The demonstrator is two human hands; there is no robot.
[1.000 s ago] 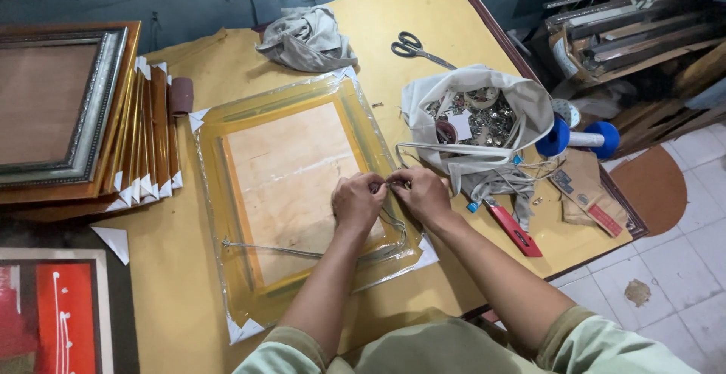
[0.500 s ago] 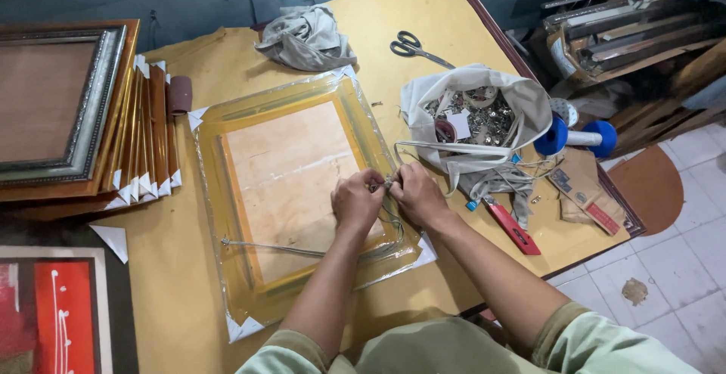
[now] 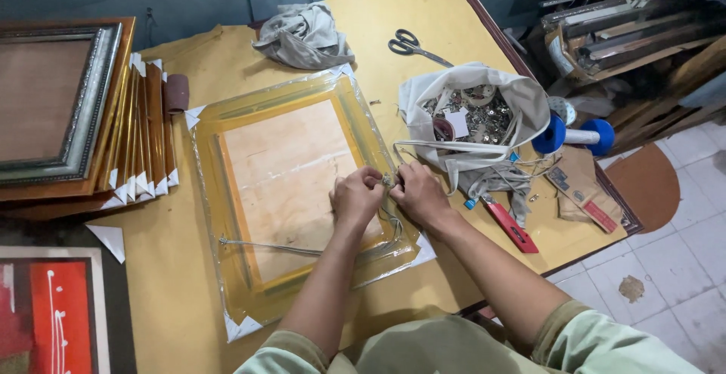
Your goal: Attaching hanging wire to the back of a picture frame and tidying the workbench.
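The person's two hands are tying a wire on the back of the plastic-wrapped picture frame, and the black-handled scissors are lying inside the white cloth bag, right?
Not quite. In the head view, the black-handled scissors lie on the bare yellow table, beyond the white cloth bag, not inside it. The rest holds: the left hand and right hand work the thin wire on the plastic-wrapped picture frame.

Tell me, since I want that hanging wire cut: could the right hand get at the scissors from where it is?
Probably yes. The right hand is at the frame's edge, and the scissors lie in the open farther up the table. The white bag of hardware sits partly between, so it would likely reach over or past it.
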